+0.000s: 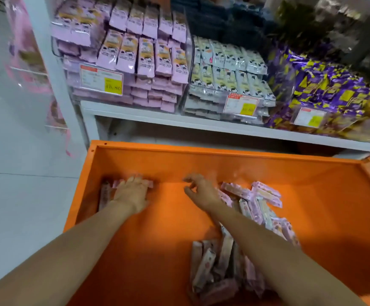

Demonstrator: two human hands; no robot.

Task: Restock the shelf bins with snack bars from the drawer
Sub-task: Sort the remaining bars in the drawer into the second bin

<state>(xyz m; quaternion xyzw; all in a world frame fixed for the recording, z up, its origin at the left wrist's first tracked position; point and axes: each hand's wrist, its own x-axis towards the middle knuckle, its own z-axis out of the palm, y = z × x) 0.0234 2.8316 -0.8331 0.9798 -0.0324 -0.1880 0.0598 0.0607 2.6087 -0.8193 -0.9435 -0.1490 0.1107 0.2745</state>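
Gathering from the orange drawer [201, 151] is the step in hand. My left hand [131, 193] lies on a small bunch of snack bars [105, 193]; whether its fingers clamp them I cannot tell. My right hand [201, 192] hovers empty, fingers apart, with the loose pile [265, 202] just right of it, its long axes mostly pointing away from me. Next I must grip a bunch and lift it to the pink shelf bin [122, 62] beyond.

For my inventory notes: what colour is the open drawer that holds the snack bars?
The drawer is bright orange, seen clearly in the head view.
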